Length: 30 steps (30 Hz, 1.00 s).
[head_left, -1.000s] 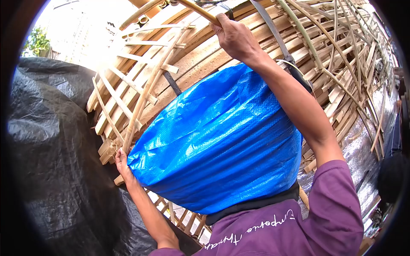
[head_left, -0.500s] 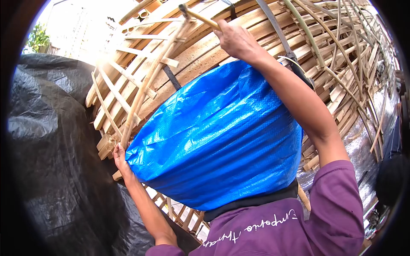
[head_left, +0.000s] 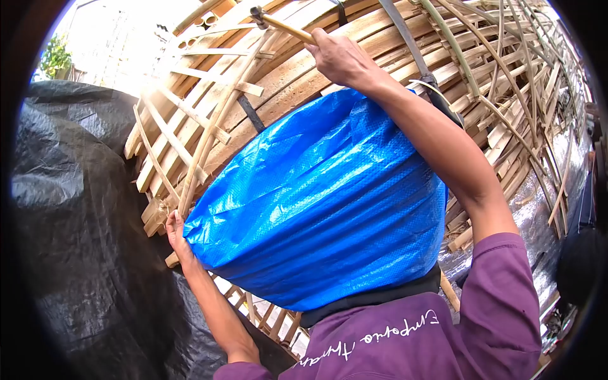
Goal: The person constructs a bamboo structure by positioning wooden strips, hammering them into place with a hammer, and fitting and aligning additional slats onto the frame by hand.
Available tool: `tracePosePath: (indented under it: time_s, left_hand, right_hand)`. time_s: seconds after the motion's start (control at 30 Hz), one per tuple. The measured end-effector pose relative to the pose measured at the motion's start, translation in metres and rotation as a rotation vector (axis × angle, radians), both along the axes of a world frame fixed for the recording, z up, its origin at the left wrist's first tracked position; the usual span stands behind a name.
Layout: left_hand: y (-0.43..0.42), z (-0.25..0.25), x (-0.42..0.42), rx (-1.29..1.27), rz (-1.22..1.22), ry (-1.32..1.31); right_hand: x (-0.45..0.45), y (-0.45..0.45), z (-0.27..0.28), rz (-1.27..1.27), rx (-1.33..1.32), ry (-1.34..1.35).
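Note:
My right hand [head_left: 339,56] is closed round the wooden handle of a hammer [head_left: 285,26], whose small dark head is at the upper end of a bamboo frame [head_left: 214,126]. This frame is a long strip with several short slats across it. At its lower end my left hand [head_left: 176,229] has its fingers pressed together against the strip; the fingertips are small and partly hidden. A blue plastic sheet [head_left: 323,202] covers my lap between my two arms.
Behind the frame lies a large pile of bamboo slats [head_left: 297,76]. A long blade with a dark handle [head_left: 405,38] rests on the pile. Black plastic sheeting [head_left: 82,228] hangs at the left. A dark rounded thing [head_left: 579,266] is at the right edge.
The right hand has moved slightly left, and the hammer's head has come down into view from the top edge. The frame and left hand have shifted a little left.

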<state>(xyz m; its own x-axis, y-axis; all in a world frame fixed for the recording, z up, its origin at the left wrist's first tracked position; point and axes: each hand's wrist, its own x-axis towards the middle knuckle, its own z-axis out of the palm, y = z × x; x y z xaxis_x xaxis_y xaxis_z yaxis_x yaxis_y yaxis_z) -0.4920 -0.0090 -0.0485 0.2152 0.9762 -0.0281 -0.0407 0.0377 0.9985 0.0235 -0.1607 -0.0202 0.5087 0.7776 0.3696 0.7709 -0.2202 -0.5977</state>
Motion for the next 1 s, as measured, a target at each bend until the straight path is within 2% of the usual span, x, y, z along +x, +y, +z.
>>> tracePosePath:
  time_s: [0.1, 0.13, 0.17, 0.23, 0.27, 0.3, 0.37, 0.4, 0.7, 0.8, 0.9, 1.0]
  left_hand:
    - [-0.002, 0.000, 0.003, -0.017, -0.005, 0.019]
    - [-0.002, 0.002, 0.007, -0.033, -0.005, 0.009]
    - [-0.002, 0.003, 0.007, -0.050, -0.005, 0.001]
    - [0.006, -0.001, -0.005, -0.077, -0.031, 0.014]
    - [0.010, -0.004, -0.010, -0.083, -0.017, 0.029]
    - [0.013, -0.008, -0.015, -0.089, -0.004, 0.043]
    - [0.009, -0.004, -0.006, -0.082, 0.009, 0.041]
    - [0.006, -0.002, -0.002, -0.100, 0.005, 0.030]
    - [0.006, -0.003, -0.003, -0.117, -0.015, 0.003]
    - [0.008, -0.005, -0.005, -0.110, -0.007, 0.027]
    - [0.023, -0.019, -0.020, -0.125, 0.010, 0.014]
    - [0.015, -0.012, -0.012, -0.142, -0.002, 0.010]
  right_hand:
    - [-0.005, -0.005, 0.041, -0.026, -0.052, 0.113]
    - [-0.005, 0.000, 0.042, -0.050, 0.099, 0.050]
    - [-0.006, 0.000, 0.053, -0.051, 0.116, 0.098]
    - [0.002, 0.013, 0.045, -0.082, 0.463, -0.115]
    - [0.004, 0.014, 0.041, -0.059, 0.407, 0.000]
    - [0.004, 0.010, 0.034, -0.056, 0.404, 0.000]
    - [0.000, -0.004, 0.029, -0.070, 0.091, 0.167]
    - [0.005, -0.005, 0.020, -0.086, 0.017, 0.164]
    - [0.021, -0.016, 0.012, -0.259, 0.044, 0.327]
    - [0.030, -0.015, -0.001, -0.316, -0.081, 0.238]
    - [0.031, -0.016, 0.004, -0.380, -0.081, 0.194]
    - [0.034, -0.015, 0.004, -0.401, -0.125, 0.150]
